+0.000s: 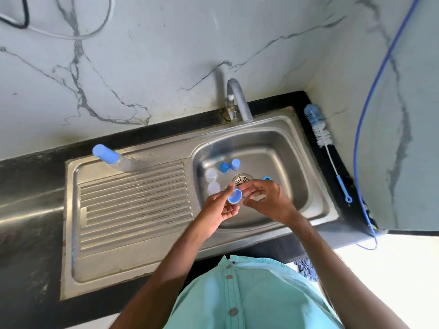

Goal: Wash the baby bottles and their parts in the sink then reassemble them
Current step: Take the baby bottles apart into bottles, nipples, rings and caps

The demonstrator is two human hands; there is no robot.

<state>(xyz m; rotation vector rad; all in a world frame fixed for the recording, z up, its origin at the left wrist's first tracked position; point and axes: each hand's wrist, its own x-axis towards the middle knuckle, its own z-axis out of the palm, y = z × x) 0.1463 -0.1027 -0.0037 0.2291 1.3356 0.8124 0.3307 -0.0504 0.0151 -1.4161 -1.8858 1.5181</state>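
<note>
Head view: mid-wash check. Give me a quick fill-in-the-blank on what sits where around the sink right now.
1. The left hand and right hand meet over the basin on a small cap coloured ___.
2. The bottle brush lies on the counter, to the ___ of the sink.
3. The capped bottle stands on the sink's ribbed ___, outside the basin.

Missing words: blue; right; drainboard.
</note>
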